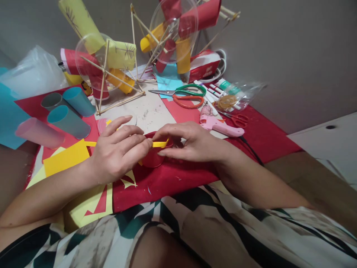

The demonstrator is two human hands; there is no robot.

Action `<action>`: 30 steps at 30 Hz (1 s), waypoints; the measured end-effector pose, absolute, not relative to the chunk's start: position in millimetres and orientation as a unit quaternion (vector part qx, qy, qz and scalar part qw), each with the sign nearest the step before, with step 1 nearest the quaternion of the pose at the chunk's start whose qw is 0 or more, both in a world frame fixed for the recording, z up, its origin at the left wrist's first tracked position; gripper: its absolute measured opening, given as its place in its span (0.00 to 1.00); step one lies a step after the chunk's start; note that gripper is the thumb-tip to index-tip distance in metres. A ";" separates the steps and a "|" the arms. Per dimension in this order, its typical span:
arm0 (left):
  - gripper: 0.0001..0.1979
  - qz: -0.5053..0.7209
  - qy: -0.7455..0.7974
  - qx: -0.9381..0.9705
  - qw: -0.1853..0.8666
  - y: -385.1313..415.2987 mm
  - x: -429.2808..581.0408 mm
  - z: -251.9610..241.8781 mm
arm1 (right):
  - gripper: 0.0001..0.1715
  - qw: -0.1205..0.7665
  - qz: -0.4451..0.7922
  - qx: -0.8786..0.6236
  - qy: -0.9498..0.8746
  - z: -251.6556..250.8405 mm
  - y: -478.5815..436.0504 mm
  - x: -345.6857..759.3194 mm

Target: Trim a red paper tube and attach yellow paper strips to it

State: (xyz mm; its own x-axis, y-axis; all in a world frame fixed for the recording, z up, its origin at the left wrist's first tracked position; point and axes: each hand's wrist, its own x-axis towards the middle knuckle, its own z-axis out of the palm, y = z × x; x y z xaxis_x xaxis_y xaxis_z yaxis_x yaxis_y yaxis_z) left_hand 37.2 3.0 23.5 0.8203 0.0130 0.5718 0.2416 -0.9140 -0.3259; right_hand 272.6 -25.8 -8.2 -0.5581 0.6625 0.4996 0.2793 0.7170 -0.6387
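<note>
A thin yellow paper strip [160, 144] stretches between my hands over a red round piece [154, 160], which is partly covered by my fingers. My left hand [118, 154] has thumb and fingertips closed on the strip's near part; another length of it shows left of the hand. My right hand [192, 143] curls round the strip's right end, its index finger and thumb about the rim of the red piece. Whether the red piece is a cup or a paper roll I cannot tell. Yellow paper scraps [129, 180] lie below my left hand.
Two windmill-like models of sticks and paper rolls [104, 70] stand at the back. Scissors [178, 93], a pink glue gun [221, 124], and markers in a plastic bag [231, 93] lie right. Blue paper tubes [69, 121] and yellow card [67, 158] are left, on a red cloth [178, 178].
</note>
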 end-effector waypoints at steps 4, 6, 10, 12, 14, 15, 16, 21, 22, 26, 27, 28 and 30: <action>0.04 -0.301 -0.037 -0.906 0.294 1.4 36.1 29.0 | 0.13 0.390 0.231 -0.285 -0.845 -10.0 -25.5 272.1; 0.04 -0.310 -0.028 -0.896 0.316 2.4 35.3 29.5 | 0.15 0.390 0.230 -0.287 -0.844 -10.4 -25.4 272.5; 0.04 -0.335 -0.033 -0.881 0.332 6.4 33.4 26.5 | 0.18 0.388 0.238 -0.284 -0.844 -11.5 -25.2 272.9; 0.05 -0.351 -0.032 -0.875 0.332 7.5 33.3 24.1 | 0.20 0.391 0.250 -0.287 -0.838 -12.6 -25.0 272.2; 0.05 -0.356 -0.031 -0.874 0.328 7.5 34.1 22.0 | 0.22 0.401 0.263 -0.289 -0.829 -14.0 -24.9 271.0; 0.05 -0.353 -0.030 -0.875 0.329 7.2 34.7 21.2 | 0.24 0.408 0.266 -0.287 -0.825 -14.5 -24.9 270.4; 0.04 -0.347 -0.029 -0.877 0.332 6.8 35.4 20.6 | 0.24 0.414 0.269 -0.284 -0.822 -15.0 -24.8 269.8; 0.04 -0.330 -0.025 -0.877 0.349 7.5 37.1 19.8 | 0.20 0.424 0.271 -0.288 -0.815 -15.7 -24.7 268.6; 0.05 -0.333 -0.024 -0.875 0.350 8.2 36.8 19.6 | 0.18 0.423 0.266 -0.295 -0.815 -15.8 -24.7 268.6; 0.04 -0.348 -0.036 -0.866 0.358 10.8 35.4 17.3 | 0.14 0.417 0.245 -0.310 -0.819 -16.6 -24.5 268.5; 0.03 -0.351 -0.040 -0.866 0.355 11.3 35.3 16.1 | 0.13 0.415 0.245 -0.311 -0.819 -16.7 -24.4 268.5; 0.03 -0.354 -0.042 -0.867 0.348 11.6 35.3 14.6 | 0.12 0.413 0.246 -0.312 -0.820 -16.7 -24.2 268.5; 0.05 -0.361 -0.038 -0.872 0.330 12.5 35.6 11.1 | 0.11 0.407 0.245 -0.317 -0.821 -16.2 -24.0 268.7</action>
State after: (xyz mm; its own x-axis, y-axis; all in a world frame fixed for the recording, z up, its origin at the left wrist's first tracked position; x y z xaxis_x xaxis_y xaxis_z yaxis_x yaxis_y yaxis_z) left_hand 35.6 12.5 11.1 0.7367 -0.1724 0.6539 0.3036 -0.7797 -0.5476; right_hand 268.7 -24.0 -16.2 -0.4675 0.7204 0.5123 0.3211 0.6783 -0.6609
